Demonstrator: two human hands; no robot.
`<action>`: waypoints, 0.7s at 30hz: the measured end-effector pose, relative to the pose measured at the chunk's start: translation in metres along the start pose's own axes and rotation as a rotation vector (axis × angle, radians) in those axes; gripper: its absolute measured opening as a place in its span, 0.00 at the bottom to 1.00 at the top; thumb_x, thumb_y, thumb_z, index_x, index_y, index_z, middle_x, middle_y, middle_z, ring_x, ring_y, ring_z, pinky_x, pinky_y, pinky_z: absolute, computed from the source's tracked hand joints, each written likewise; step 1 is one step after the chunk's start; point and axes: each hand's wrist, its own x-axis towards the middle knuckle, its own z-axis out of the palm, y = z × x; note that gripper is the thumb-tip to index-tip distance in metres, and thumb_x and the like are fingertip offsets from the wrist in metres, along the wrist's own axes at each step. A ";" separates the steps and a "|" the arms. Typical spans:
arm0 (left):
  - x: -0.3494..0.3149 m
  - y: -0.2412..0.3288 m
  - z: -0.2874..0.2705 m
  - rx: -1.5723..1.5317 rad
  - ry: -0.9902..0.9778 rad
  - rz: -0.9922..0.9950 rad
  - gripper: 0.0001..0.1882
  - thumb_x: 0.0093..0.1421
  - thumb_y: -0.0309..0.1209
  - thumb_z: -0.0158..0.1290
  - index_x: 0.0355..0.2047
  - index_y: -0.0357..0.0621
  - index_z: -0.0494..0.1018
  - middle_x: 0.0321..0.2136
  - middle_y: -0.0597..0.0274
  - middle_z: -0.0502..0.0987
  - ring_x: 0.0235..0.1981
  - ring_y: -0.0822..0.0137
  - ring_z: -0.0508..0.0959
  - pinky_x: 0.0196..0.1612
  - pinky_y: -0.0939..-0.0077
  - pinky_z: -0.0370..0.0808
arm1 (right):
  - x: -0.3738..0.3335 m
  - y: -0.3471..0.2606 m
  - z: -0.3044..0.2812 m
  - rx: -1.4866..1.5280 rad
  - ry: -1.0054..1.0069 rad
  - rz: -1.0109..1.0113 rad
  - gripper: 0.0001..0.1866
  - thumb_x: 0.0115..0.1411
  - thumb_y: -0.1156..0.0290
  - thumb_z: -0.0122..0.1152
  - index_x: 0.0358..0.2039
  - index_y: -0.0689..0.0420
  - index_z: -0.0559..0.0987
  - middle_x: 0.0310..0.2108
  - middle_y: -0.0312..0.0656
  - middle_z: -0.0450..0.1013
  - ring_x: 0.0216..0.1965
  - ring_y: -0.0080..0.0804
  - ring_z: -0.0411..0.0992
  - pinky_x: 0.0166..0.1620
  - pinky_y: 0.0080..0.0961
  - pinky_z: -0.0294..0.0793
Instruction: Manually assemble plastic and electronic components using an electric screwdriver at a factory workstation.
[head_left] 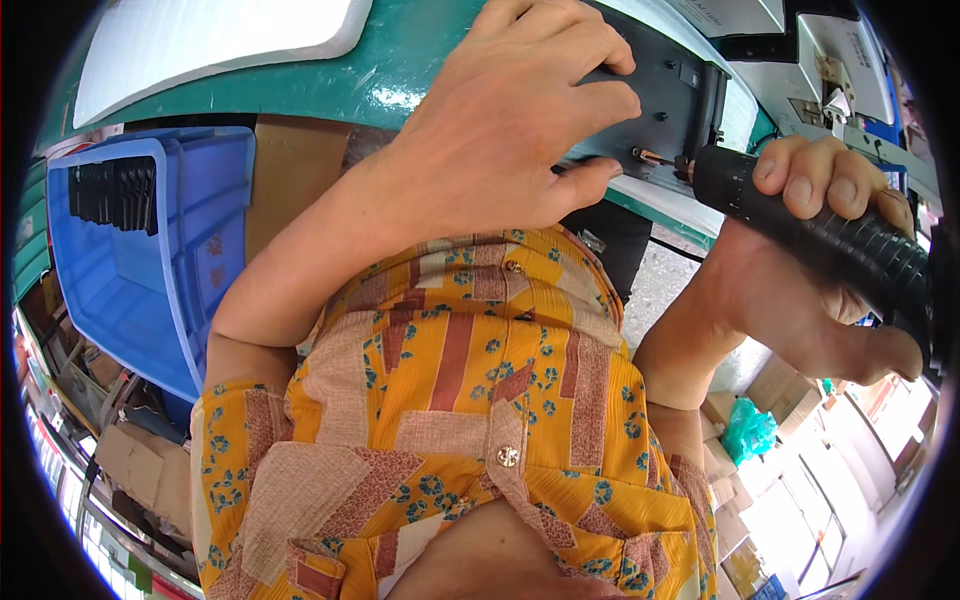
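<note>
My right hand (800,260) is wrapped round a black electric screwdriver (760,200), which slants across the right side. The driver's bit end points left, over the near edge of a black plastic panel (655,105) on the table. Whether the bit touches a screw, I cannot tell. My left hand (530,110) lies over the panel's left part and hides much of it. Its fingers are bent and apart, with the thumb spread near the panel's near edge. Nothing shows between them.
At the left stands a blue plastic crate (185,250) with several black parts (115,195) inside. A white foam sheet (210,50) lies on the green tabletop (330,100). White boxes or equipment (850,60) sit far right. Cardboard and a green plastic bag (748,430) are lower right.
</note>
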 end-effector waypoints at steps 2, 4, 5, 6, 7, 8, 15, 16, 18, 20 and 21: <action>0.001 -0.001 0.000 -0.008 -0.013 -0.003 0.21 0.46 0.29 0.67 0.41 0.40 0.75 0.45 0.49 0.72 0.50 0.46 0.72 0.54 0.48 0.67 | 0.001 0.002 -0.001 -0.014 0.002 0.002 0.48 0.47 0.19 0.61 0.49 0.53 0.81 0.40 0.42 0.72 0.37 0.35 0.70 0.41 0.35 0.69; -0.001 -0.002 0.001 -0.013 -0.006 -0.007 0.21 0.46 0.29 0.67 0.41 0.40 0.75 0.45 0.49 0.72 0.50 0.46 0.72 0.55 0.48 0.66 | 0.002 0.004 -0.001 -0.008 -0.007 0.005 0.49 0.48 0.18 0.59 0.49 0.53 0.81 0.40 0.43 0.73 0.37 0.36 0.71 0.40 0.36 0.70; -0.001 -0.002 0.001 -0.017 -0.003 -0.008 0.21 0.46 0.29 0.67 0.41 0.39 0.75 0.45 0.49 0.71 0.51 0.46 0.71 0.55 0.48 0.66 | 0.002 0.006 0.000 -0.009 -0.010 0.009 0.49 0.48 0.18 0.59 0.49 0.53 0.81 0.40 0.43 0.73 0.37 0.36 0.71 0.40 0.36 0.70; -0.002 -0.002 0.000 -0.019 0.000 -0.011 0.21 0.46 0.29 0.67 0.41 0.39 0.75 0.45 0.49 0.71 0.51 0.46 0.71 0.55 0.48 0.66 | 0.002 0.007 0.002 -0.013 0.001 -0.003 0.49 0.48 0.18 0.59 0.49 0.53 0.81 0.39 0.43 0.73 0.36 0.36 0.71 0.40 0.36 0.70; 0.000 -0.002 0.001 -0.024 -0.013 -0.013 0.21 0.46 0.29 0.67 0.41 0.39 0.75 0.45 0.49 0.71 0.51 0.46 0.71 0.56 0.48 0.65 | 0.002 0.009 0.001 -0.014 0.017 -0.018 0.49 0.48 0.18 0.59 0.48 0.53 0.81 0.39 0.43 0.73 0.35 0.35 0.71 0.39 0.36 0.71; 0.001 -0.002 0.002 -0.029 -0.026 -0.016 0.21 0.46 0.29 0.67 0.40 0.39 0.75 0.45 0.49 0.71 0.51 0.46 0.71 0.56 0.47 0.65 | 0.002 0.008 -0.002 -0.014 0.020 -0.018 0.49 0.48 0.18 0.59 0.48 0.53 0.81 0.39 0.43 0.73 0.35 0.35 0.71 0.39 0.36 0.71; 0.002 -0.002 0.004 -0.047 -0.022 -0.027 0.20 0.47 0.29 0.67 0.40 0.38 0.75 0.45 0.49 0.71 0.52 0.46 0.71 0.57 0.47 0.64 | 0.019 0.012 -0.008 -0.063 -0.160 0.001 0.50 0.47 0.17 0.57 0.48 0.52 0.81 0.39 0.42 0.73 0.35 0.35 0.71 0.39 0.36 0.71; 0.001 -0.002 0.004 -0.046 -0.020 -0.027 0.20 0.47 0.29 0.67 0.40 0.38 0.75 0.45 0.49 0.71 0.52 0.46 0.71 0.57 0.47 0.64 | 0.024 0.014 -0.010 -0.027 -0.301 0.003 0.50 0.47 0.17 0.58 0.49 0.52 0.81 0.39 0.42 0.73 0.36 0.35 0.71 0.39 0.36 0.71; 0.001 -0.002 0.003 -0.045 -0.015 -0.028 0.20 0.47 0.29 0.67 0.40 0.38 0.75 0.45 0.49 0.71 0.53 0.46 0.71 0.57 0.46 0.64 | 0.017 0.003 -0.016 -0.108 -0.270 0.007 0.50 0.46 0.17 0.58 0.49 0.52 0.81 0.39 0.42 0.72 0.36 0.35 0.70 0.40 0.36 0.71; 0.001 -0.001 0.003 -0.043 -0.026 -0.030 0.20 0.47 0.29 0.67 0.40 0.38 0.75 0.45 0.48 0.71 0.53 0.46 0.71 0.58 0.46 0.64 | 0.014 -0.003 -0.018 -0.192 -0.235 0.009 0.50 0.46 0.17 0.59 0.50 0.51 0.81 0.40 0.41 0.72 0.36 0.35 0.70 0.40 0.36 0.70; 0.001 -0.001 0.003 -0.043 -0.026 -0.030 0.20 0.47 0.29 0.67 0.40 0.38 0.75 0.45 0.48 0.71 0.53 0.46 0.71 0.58 0.46 0.64 | 0.014 -0.004 -0.018 -0.180 -0.247 0.014 0.50 0.46 0.17 0.59 0.51 0.51 0.80 0.40 0.41 0.72 0.37 0.35 0.70 0.41 0.36 0.70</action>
